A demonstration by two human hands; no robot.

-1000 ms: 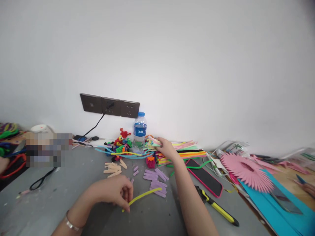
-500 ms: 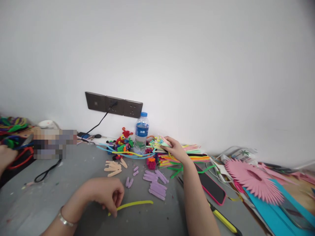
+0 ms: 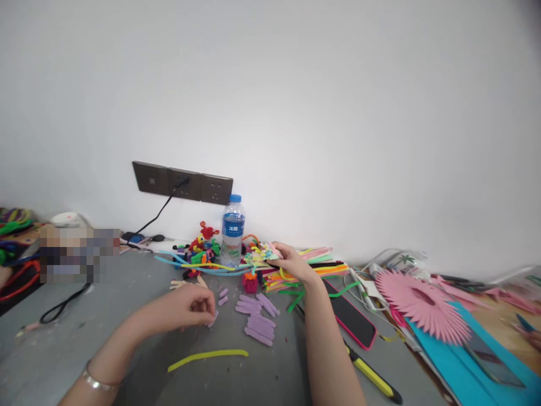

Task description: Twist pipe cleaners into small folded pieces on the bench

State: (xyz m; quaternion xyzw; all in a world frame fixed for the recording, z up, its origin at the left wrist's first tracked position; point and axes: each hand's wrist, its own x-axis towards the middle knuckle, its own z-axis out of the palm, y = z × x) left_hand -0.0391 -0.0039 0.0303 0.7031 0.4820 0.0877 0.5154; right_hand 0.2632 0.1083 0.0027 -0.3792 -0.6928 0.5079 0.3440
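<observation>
My left hand [image 3: 195, 307] is loosely curled above the table, with a gap showing between its bent fingers and nothing visible in them. Its fingertips cover part of a short purple fuzzy piece [image 3: 214, 318]; contact is unclear. In front of that hand lies a bent yellow pipe cleaner [image 3: 208, 356]. By the wall, my right hand [image 3: 291, 263] closes around the ends of a pale multicoloured bundle of pipe cleaners [image 3: 264, 254]. Short purple fuzzy pieces [image 3: 260, 327] lie in rows between the hands. Beige pieces [image 3: 180, 285] are partly hidden behind my left hand.
A water bottle [image 3: 233, 231] stands by the wall beside colourful fuzzy figures [image 3: 206, 239]. Right of my forearm are a phone [image 3: 354, 321], a yellow-black cutter [image 3: 374, 376] and a pink paper fan [image 3: 422, 301]. Another person's hand [image 3: 535, 338] shows at the right edge.
My left hand has let go of the yellow pipe cleaner and moved up and away towards the purple pieces. My right hand stays at the bundle. The view has turned slightly right.
</observation>
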